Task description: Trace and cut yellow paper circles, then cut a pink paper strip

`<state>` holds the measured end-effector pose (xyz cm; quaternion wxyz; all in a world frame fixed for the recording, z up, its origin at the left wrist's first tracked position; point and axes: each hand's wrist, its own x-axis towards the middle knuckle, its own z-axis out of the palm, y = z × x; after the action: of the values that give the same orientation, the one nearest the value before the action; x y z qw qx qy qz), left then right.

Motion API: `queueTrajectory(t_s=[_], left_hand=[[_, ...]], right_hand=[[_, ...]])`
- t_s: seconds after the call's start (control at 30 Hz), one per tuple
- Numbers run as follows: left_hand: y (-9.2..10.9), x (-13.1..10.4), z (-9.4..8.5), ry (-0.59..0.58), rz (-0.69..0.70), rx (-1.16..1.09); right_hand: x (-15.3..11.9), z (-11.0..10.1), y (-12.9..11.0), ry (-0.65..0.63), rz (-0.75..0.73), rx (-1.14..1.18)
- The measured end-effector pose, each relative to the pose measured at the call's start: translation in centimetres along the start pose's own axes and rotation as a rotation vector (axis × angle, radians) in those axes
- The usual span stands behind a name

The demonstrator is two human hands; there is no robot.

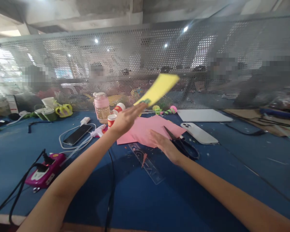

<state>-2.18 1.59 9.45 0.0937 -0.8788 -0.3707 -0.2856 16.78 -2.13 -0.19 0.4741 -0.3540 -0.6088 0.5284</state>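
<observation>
My left hand (127,119) is raised over the table, gripping the lower end of a yellow paper strip (162,86) that slants up to the right and is blurred. A small green patch (145,101) shows at the fingertips; what it is I cannot make out. Under both hands lie pink paper sheets (145,127). My right hand (166,146) has its fingers stretched out at the front edge of the pink paper, touching or just above it. Dark-handled scissors (187,147) lie right of it, blades toward the paper. A clear ruler (147,164) sits in front, with a pink scrap (144,160) on it.
Left stand a purple power strip (47,169) with black cables, a black phone (77,134), a glue gun (99,130), paper cups (111,120) and a pink-lidded bottle (101,108). Right lie a white phone (200,133) and a white sheet (204,115). A perforated metal screen (145,58) runs behind.
</observation>
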Motion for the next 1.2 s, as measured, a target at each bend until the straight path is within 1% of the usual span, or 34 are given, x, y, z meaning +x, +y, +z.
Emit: queueTrajectory(t_s=[0.03,0.1,0.13,0.2,0.23,0.27,0.3,0.4,0.47,0.53,0.57,0.6,0.67,0.73,0.8,0.87,0.93,1.0,1.13,1.2], left_hand=[[0.0,-0.4,0.7,-0.058,0.072,-0.016],[-0.3,-1.1,2.3,-0.242,0.300,-0.038],[-0.6,-1.4,3.1,-0.306,0.402,-0.050],[-1.4,-1.8,4.6,-0.352,0.558,-0.090],[-1.9,-2.0,5.2,-0.346,0.589,-0.108],[-2.3,-2.1,5.6,-0.327,0.581,-0.121],[-2.7,-2.1,5.9,-0.297,0.531,-0.131],[-3.2,-2.0,6.0,-0.194,0.311,-0.150],[-2.9,-1.7,5.7,-0.146,0.185,-0.169],[-1.9,-1.3,5.5,-0.130,0.096,-0.184],[-1.3,-1.2,5.4,-0.137,0.075,-0.185],[-0.6,-1.0,5.4,-0.161,0.083,-0.183],[0.7,-0.9,5.6,-0.224,0.152,-0.183],[1.8,-0.9,5.9,-0.277,0.175,-0.201],[2.5,-1.0,6.2,-0.304,0.150,-0.240],[2.6,-1.2,6.4,-0.308,0.134,-0.296],[2.3,-1.3,6.5,-0.291,0.124,-0.383],[2.0,-1.4,6.6,-0.254,0.083,-0.517],[1.9,-1.6,6.9,-0.149,-0.095,-0.837],[2.1,-1.5,7.2,-0.100,-0.180,-0.961]], right_hand=[[0.1,-0.2,-0.1,0.027,0.024,0.151],[0.5,-0.6,-0.4,0.074,0.060,0.414],[0.7,-0.8,-0.5,0.115,0.082,0.514],[1.0,-1.1,-0.8,0.226,0.139,0.660],[1.1,-1.1,-1.0,0.275,0.172,0.708],[1.1,-1.2,-1.1,0.309,0.205,0.739],[1.2,-1.2,-1.2,0.329,0.233,0.757],[1.1,-0.9,-1.6,0.365,0.263,0.779],[1.0,-0.6,-1.9,0.389,0.271,0.774],[0.9,-0.3,-2.2,0.385,0.286,0.755],[0.8,-0.2,-2.4,0.375,0.299,0.743],[0.8,0.0,-2.5,0.363,0.311,0.733],[0.6,0.1,-2.7,0.354,0.339,0.710],[0.4,0.3,-2.8,0.355,0.377,0.681],[0.2,0.4,-2.8,0.330,0.404,0.661],[0.0,0.5,-2.8,0.262,0.407,0.651],[-0.1,0.6,-2.6,0.188,0.398,0.653],[-0.2,0.6,-2.4,0.144,0.384,0.665],[-0.2,0.7,-2.3,0.079,0.332,0.719],[-0.3,0.9,-2.5,0.048,0.322,0.743]])
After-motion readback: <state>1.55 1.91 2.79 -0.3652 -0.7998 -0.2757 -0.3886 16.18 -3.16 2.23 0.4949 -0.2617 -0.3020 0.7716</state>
